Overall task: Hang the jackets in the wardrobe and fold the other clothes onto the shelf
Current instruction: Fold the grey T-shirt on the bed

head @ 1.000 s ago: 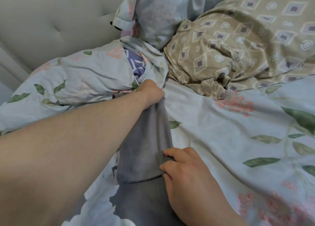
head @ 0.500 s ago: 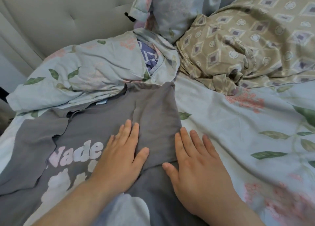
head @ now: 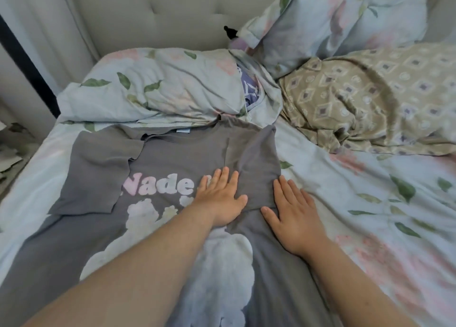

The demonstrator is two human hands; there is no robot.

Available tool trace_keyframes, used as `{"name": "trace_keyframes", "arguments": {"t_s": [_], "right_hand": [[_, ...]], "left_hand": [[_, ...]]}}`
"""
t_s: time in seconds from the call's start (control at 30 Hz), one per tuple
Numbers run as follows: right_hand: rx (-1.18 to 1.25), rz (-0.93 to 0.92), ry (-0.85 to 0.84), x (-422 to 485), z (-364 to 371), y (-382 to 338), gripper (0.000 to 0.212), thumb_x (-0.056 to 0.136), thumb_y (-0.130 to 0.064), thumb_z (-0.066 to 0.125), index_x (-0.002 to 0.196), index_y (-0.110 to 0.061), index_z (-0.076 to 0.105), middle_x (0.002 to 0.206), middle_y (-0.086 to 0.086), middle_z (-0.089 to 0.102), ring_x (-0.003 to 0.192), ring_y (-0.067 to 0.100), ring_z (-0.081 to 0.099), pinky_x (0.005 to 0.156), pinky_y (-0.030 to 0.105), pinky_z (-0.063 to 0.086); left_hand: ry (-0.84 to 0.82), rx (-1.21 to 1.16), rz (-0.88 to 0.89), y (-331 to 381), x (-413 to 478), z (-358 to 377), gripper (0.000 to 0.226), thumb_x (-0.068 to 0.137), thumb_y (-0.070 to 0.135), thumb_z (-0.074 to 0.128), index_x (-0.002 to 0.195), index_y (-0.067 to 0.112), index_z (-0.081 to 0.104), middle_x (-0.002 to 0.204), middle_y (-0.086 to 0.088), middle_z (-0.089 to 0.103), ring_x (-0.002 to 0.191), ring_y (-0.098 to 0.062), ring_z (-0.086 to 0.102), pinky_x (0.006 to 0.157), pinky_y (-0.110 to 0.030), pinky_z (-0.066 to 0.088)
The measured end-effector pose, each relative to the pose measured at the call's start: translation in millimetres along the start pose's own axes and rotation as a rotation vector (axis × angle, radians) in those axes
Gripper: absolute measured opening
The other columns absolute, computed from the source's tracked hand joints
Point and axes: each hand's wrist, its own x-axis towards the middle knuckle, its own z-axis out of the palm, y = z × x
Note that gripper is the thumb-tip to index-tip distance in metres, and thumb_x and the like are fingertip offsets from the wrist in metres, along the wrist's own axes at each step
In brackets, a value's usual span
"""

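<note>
as left hand (head: 219, 200), right hand (head: 296, 218) rest fingers (head: 224, 178) flat, grey t-shirt (head: 172, 158) covers floral sheet (head: 370, 203).

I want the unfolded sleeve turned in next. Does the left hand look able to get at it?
Probably yes: the left hand lies flat on the grey T-shirt, and the spread sleeve lies uncovered on that same side, nothing between them.

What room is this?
Probably a bedroom: a floral pillow lies by a tufted headboard, and a grey T-shirt is spread on the floral bedsheet.
</note>
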Motion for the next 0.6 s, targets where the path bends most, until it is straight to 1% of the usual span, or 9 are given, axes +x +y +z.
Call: {"name": "trace_keyframes", "arguments": {"t_s": [0.07, 0.1, 0.17, 0.27, 0.33, 0.4, 0.43, 0.5, 0.6], "right_hand": [[0.007, 0.035, -0.051, -10, -8, -4, 0.074, 0.1, -0.059, 0.013, 0.159, -0.018, -0.005, 0.167, 0.002, -0.007, 0.154, 0.017, -0.005, 0.124, 0.037, -0.002], [0.008, 0.059, -0.067, -18, -9, -5, 0.073, 0.101, -0.057, 0.014, 0.159, -0.018, -0.005, 0.167, 0.003, -0.006, 0.154, 0.019, -0.005, 0.124, 0.038, -0.002], [0.017, 0.088, -0.094, -46, -10, -10, 0.071, 0.102, -0.055, 0.014, 0.158, -0.017, -0.007, 0.167, 0.005, -0.005, 0.154, 0.02, -0.005, 0.123, 0.039, -0.002], [0.03, 0.092, -0.098, -99, -7, -12, 0.068, 0.103, -0.053, 0.014, 0.159, -0.019, -0.004, 0.167, 0.004, -0.006, 0.154, 0.021, -0.005, 0.123, 0.038, -0.003], [0.041, 0.08, -0.113, -135, -8, -13, 0.064, 0.104, -0.05, 0.016, 0.16, -0.022, 0.0, 0.167, 0.003, -0.004, 0.154, 0.02, -0.005, 0.123, 0.037, -0.003], [0.037, 0.083, -0.085, -172, -3, -13, 0.06, 0.105, -0.046, 0.017, 0.16, -0.026, 0.002, 0.168, 0.001, -0.003, 0.154, 0.019, -0.004, 0.123, 0.035, -0.004], [0.031, 0.083, -0.073, -188, -1, -13, 0.059, 0.105, -0.045, 0.018, 0.16, -0.026, 0.002, 0.168, 0.002, -0.003, 0.154, 0.02, -0.004, 0.123, 0.035, -0.004], [0.019, 0.082, -0.067, -225, 3, -15, 0.059, 0.105, -0.044, 0.019, 0.16, -0.027, 0.002, 0.167, 0.003, -0.003, 0.154, 0.02, -0.004, 0.123, 0.036, -0.005], [0.033, 0.1, -0.074, -270, 8, -16, 0.059, 0.105, -0.043, 0.017, 0.16, -0.027, 0.002, 0.167, 0.003, -0.004, 0.154, 0.02, -0.004, 0.124, 0.035, -0.005]], "left_hand": [[-0.095, 0.047, 0.0, 0, -11, -20, 0.08, 0.096, 0.062, 0.027, 0.156, 0.024, -0.011, 0.164, -0.002, -0.018, 0.151, -0.018, -0.016, 0.12, -0.043, -0.009], [-0.101, 0.077, -0.009, -3, -19, -23, 0.082, 0.095, 0.064, 0.028, 0.157, 0.023, -0.009, 0.164, -0.002, -0.016, 0.151, -0.019, -0.014, 0.12, -0.045, -0.006], [-0.063, 0.062, -0.016, -16, -53, -19, 0.079, 0.097, 0.061, 0.027, 0.157, 0.022, -0.007, 0.165, -0.002, -0.014, 0.151, -0.019, -0.013, 0.121, -0.046, -0.004], [0.037, 0.012, 0.006, -56, -135, 16, 0.071, 0.1, 0.056, 0.018, 0.157, 0.024, -0.01, 0.164, 0.001, -0.018, 0.149, -0.014, -0.02, 0.121, -0.035, -0.01], [0.097, 0.04, 0.008, -91, -198, 46, 0.072, 0.095, 0.062, 0.006, 0.153, 0.027, -0.017, 0.161, 0.006, -0.023, 0.144, -0.007, -0.026, 0.118, -0.029, -0.016], [0.158, 0.083, -0.062, -120, -252, 70, 0.076, 0.085, 0.068, -0.009, 0.149, 0.028, -0.021, 0.158, 0.009, -0.024, 0.143, -0.005, -0.025, 0.119, -0.03, -0.016], [0.178, 0.095, -0.098, -131, -271, 77, 0.078, 0.082, 0.068, -0.013, 0.149, 0.027, -0.02, 0.157, 0.009, -0.022, 0.144, -0.006, -0.022, 0.12, -0.032, -0.014], [0.196, 0.086, -0.141, -144, -304, 85, 0.081, 0.082, 0.067, -0.012, 0.151, 0.025, -0.015, 0.157, 0.008, -0.018, 0.147, -0.008, -0.014, 0.121, -0.033, -0.011], [0.214, 0.077, -0.245, -154, -339, 93, 0.073, 0.094, 0.06, 0.001, 0.156, 0.023, -0.004, 0.163, 0.005, -0.008, 0.151, -0.013, -0.005, 0.121, -0.036, -0.007]]}}
